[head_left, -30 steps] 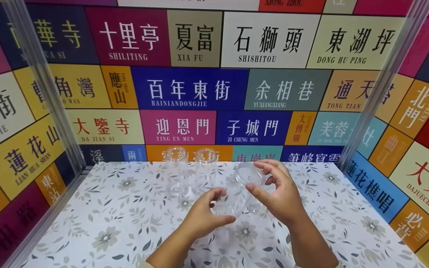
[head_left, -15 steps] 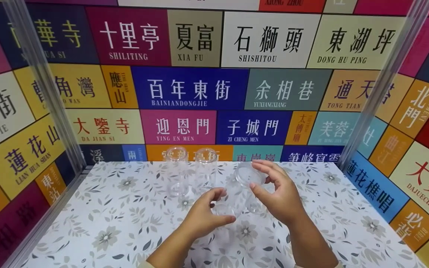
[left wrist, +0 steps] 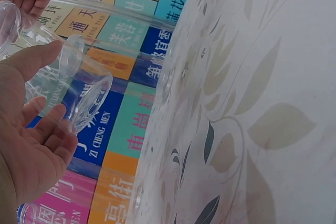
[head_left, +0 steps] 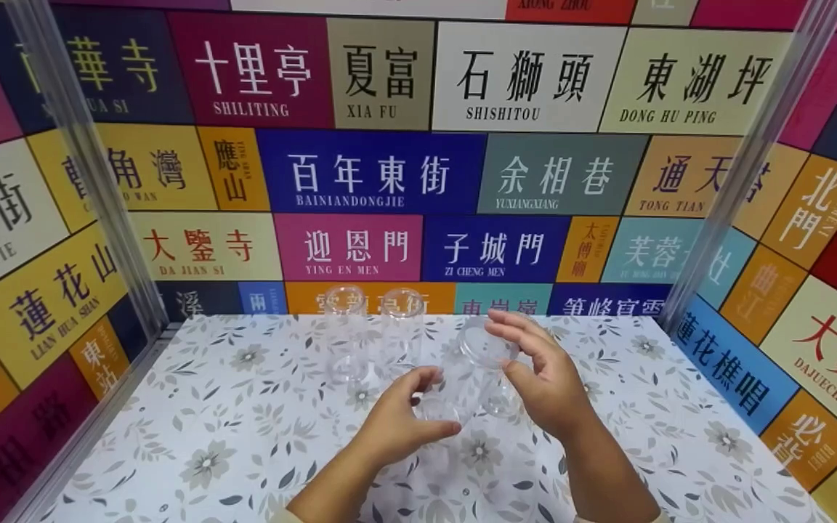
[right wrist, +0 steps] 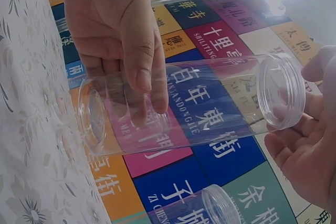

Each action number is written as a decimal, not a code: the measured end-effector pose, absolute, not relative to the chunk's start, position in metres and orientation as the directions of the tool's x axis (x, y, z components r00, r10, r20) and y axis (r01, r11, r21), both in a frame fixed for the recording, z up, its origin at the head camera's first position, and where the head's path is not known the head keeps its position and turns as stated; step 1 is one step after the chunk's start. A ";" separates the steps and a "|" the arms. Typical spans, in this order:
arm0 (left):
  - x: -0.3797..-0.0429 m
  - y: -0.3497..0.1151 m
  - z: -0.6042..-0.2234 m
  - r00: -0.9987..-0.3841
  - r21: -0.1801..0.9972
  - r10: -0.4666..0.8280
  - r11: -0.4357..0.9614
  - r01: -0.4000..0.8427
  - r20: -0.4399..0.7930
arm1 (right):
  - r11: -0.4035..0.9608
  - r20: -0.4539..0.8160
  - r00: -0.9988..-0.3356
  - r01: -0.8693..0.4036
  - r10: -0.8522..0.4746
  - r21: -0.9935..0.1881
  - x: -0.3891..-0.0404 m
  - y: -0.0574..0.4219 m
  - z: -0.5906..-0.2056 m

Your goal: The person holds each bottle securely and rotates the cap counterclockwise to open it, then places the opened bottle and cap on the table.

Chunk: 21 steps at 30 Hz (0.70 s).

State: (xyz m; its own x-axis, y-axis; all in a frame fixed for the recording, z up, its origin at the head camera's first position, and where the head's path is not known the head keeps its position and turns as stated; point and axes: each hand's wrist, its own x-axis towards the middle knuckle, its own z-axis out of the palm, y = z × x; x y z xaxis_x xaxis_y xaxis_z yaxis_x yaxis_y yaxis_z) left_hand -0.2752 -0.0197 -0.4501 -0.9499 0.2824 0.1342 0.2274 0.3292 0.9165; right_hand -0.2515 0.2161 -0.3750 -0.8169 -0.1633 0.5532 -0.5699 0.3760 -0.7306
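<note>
A clear plastic jar (right wrist: 210, 114) is held tilted above the table, its round screw lid (head_left: 486, 343) at the upper right. My left hand (head_left: 402, 423) grips the jar's lower body, with the thumb in front and the fingers behind. At the lid's rim my right hand (head_left: 549, 378) has its fingers and thumb curled round the far and right sides. The left wrist view has the jar's base (left wrist: 93, 103) sticking out past the left fingers. Seen through the clear wall, the jar holds nothing visible.
Two similar clear jars (head_left: 346, 341) (head_left: 402, 338) stand upright at the back left of the flower-patterned table (head_left: 244, 450). Another clear jar (head_left: 498, 401) stands behind the held one, partly hidden. Walls printed with coloured sign blocks (head_left: 382, 174) surround the table.
My right fingers and thumb have shifted along the lid's rim, the thumb moving right and the fingertips slightly left. My left hand and the jar have stayed in place.
</note>
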 end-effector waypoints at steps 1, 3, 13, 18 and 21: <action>-0.275 -0.020 -0.450 -0.950 0.917 0.281 0.330 0.226 0.133 | 0.373 0.553 -0.817 -0.571 -0.165 -0.732 -0.252 0.216 -0.375; -0.275 -0.020 -0.450 -0.950 0.917 0.281 0.329 0.226 0.133 | 0.381 0.551 -0.818 -0.568 -0.164 -0.729 -0.252 0.216 -0.375; -0.276 -0.020 -0.452 -0.948 0.913 0.278 0.326 0.246 0.157 | 0.507 0.538 -0.840 -0.491 -0.061 -0.709 -0.252 0.214 -0.372; -0.275 -0.020 -0.453 -0.946 0.902 0.277 0.346 0.259 0.165 | 0.532 0.507 -0.861 -0.446 -0.035 -0.720 -0.253 0.212 -0.372; -0.275 -0.020 -0.452 -0.948 0.901 0.275 0.352 0.253 0.159 | 0.534 0.499 -0.866 -0.437 -0.033 -0.724 -0.253 0.212 -0.372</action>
State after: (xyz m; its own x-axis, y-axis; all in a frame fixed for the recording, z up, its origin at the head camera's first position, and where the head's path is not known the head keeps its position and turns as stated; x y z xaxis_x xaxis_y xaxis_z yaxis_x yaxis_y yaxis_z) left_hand -0.2752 -0.0199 -0.4525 -0.9482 0.2750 0.1592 0.2534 0.3519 0.9011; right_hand -0.2534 0.2119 -0.3717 -0.8660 -0.0328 0.4990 -0.4371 0.5343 -0.7235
